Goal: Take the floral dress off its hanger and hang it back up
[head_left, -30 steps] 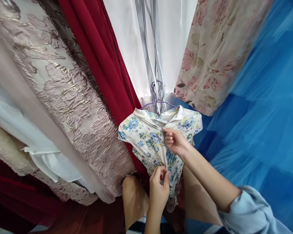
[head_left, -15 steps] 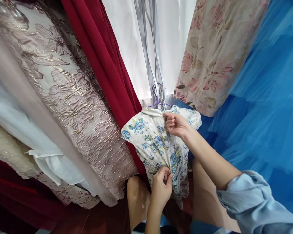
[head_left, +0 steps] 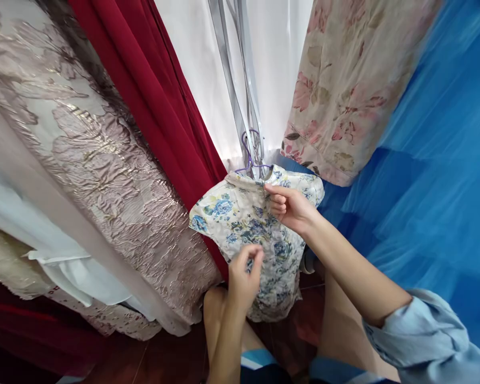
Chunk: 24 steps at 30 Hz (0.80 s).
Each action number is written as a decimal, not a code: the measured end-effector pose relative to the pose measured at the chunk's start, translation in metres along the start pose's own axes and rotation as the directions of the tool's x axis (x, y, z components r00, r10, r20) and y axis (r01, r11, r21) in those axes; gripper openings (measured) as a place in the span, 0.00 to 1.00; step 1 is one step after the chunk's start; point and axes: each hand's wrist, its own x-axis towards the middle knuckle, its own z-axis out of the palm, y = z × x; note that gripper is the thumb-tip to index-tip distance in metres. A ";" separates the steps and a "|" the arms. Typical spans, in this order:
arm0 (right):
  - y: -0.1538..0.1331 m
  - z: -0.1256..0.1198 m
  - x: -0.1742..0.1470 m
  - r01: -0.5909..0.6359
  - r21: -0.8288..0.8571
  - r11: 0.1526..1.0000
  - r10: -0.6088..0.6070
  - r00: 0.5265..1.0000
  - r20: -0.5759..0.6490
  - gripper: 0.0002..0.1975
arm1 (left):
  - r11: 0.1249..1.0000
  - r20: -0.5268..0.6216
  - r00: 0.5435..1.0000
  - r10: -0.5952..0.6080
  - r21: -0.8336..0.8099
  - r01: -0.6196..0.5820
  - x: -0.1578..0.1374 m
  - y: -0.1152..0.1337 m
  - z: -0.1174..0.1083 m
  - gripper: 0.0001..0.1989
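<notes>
A small white dress [head_left: 244, 224] with blue flowers and short sleeves hangs in front of me on a purple hanger [head_left: 248, 160]. At its neckline, just below the collar, my right hand [head_left: 290, 208] is closed, pinching the dress between thumb and forefinger. Whether a zip pull or only fabric is between those fingertips is hidden. My left hand [head_left: 244, 280] is in front of the dress's lower half, holding nothing, its fingers curled and the thumb slightly apart from the forefinger. The hanger's hook is among grey ribbons [head_left: 234, 80].
On the left hang a dark red cloth [head_left: 152, 96], a pinkish brocade garment [head_left: 104, 154] and pale fabrics. A floral beige garment [head_left: 340, 96] and blue tulle [head_left: 432, 149] hang on the right. White cloth [head_left: 192, 48] is behind. My knees flank the dress above a dark tiled floor [head_left: 176, 357].
My left hand has let go of the dress's front and moved up and left. The right hand stays at the neckline. The dress front now hangs flatter, without the pulled crease.
</notes>
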 end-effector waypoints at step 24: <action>0.068 -0.073 -0.019 0.114 -0.640 0.760 -0.271 0.951 -0.152 0.09 | 0.991 -0.579 0.812 0.073 -0.051 -0.125 0.170 0.003 -0.124 0.11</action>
